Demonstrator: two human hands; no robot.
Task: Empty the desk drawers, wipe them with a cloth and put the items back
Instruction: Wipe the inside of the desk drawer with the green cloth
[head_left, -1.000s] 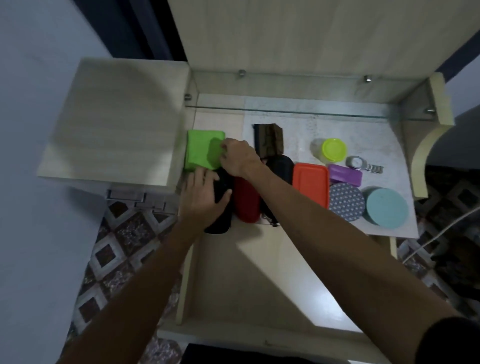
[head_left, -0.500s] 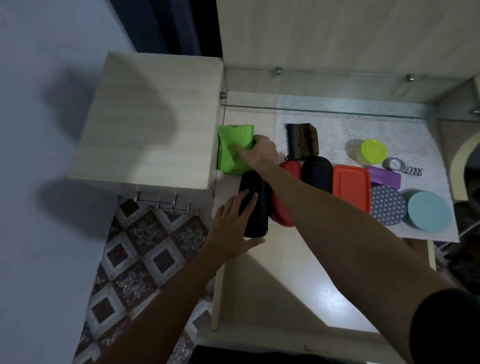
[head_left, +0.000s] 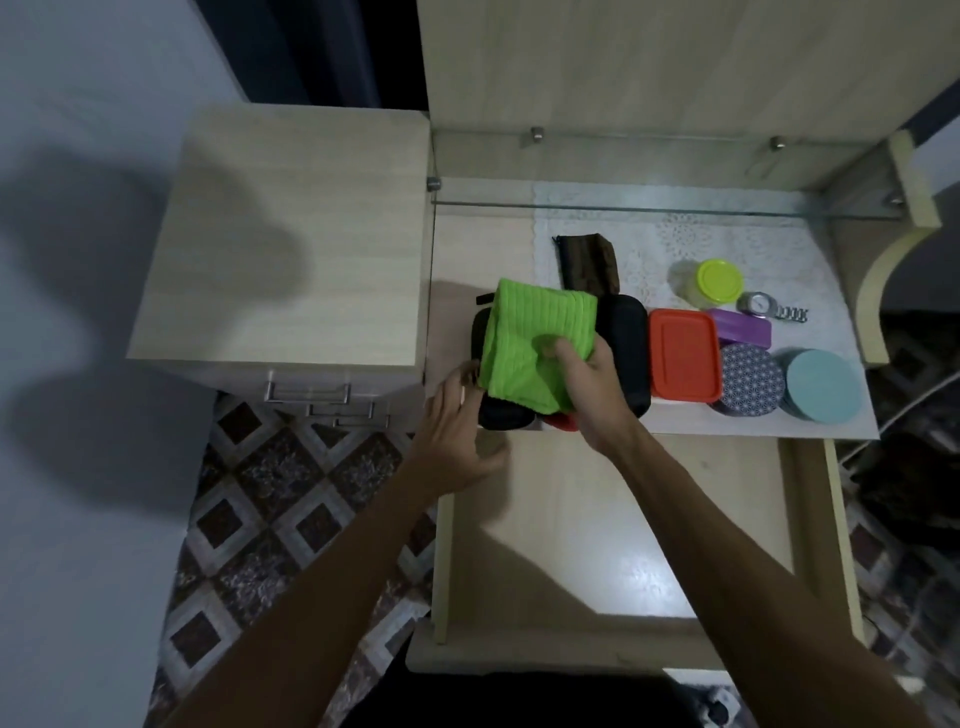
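Lying pulled out nearest is the drawer (head_left: 623, 545); beyond it, the right hand (head_left: 584, 382) is gripping the green cloth (head_left: 535, 345) above black cases (head_left: 626, 348) on the counter (head_left: 452, 249), while the left hand (head_left: 457, 434) is hovering with fingers (head_left: 462, 376) relaxed.

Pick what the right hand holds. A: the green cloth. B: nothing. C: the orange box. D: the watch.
A: the right hand grips the green cloth, lifted above the black cases; the orange box and watch lie untouched on the desk.
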